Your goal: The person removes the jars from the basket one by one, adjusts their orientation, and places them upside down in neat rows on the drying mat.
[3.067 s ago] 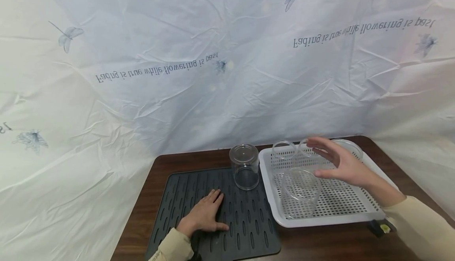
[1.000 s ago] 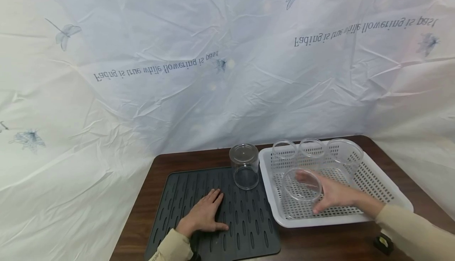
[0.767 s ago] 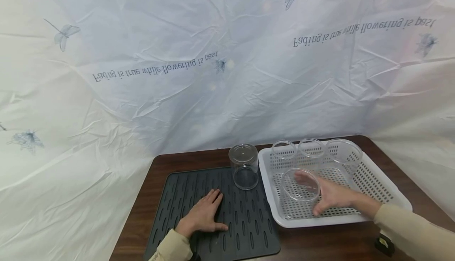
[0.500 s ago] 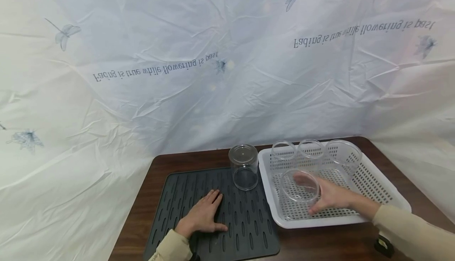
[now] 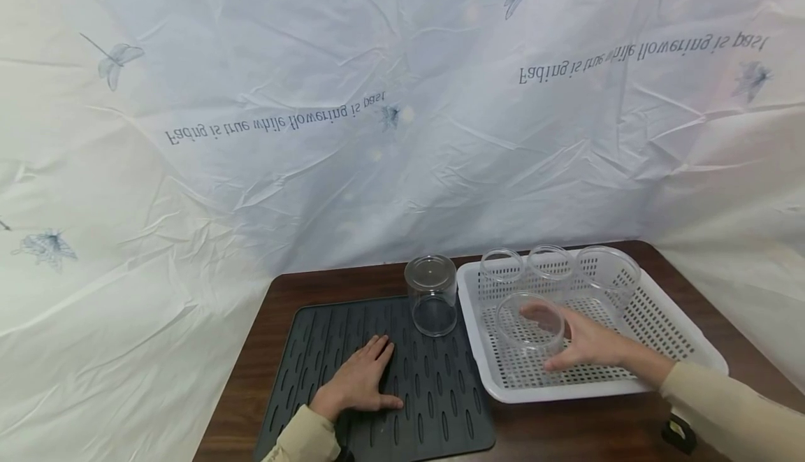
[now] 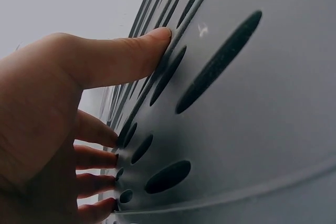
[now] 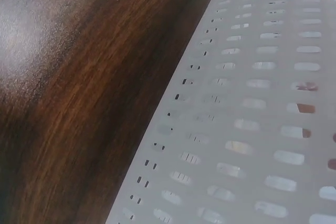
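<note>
My left hand (image 5: 361,381) rests with fingers spread on a dark grey ribbed drying mat (image 5: 440,427); its fingertips press the mat in the left wrist view. Inside a white perforated basket (image 5: 497,385), my right hand (image 5: 588,342) holds a wide clear glass (image 5: 512,340) by its right side. Its fingers pass behind the glass and the thumb lies at the front. The glass stands upright, its mouth up. In the right wrist view only the basket's holed side (image 7: 210,129) shows, with bits of skin through the holes.
An upside-down glass (image 5: 432,291) stands on the mat's back right corner. Two narrower glasses (image 5: 502,266) and a wide one (image 5: 608,270) stand along the basket's back. A wooden table (image 5: 245,378) lies beneath, with a patterned white sheet (image 5: 402,168) hanging behind.
My right hand has come down from above the basket to the front glass and taken hold of it. The glass has since risen slightly. My left hand stays put on the mat.
</note>
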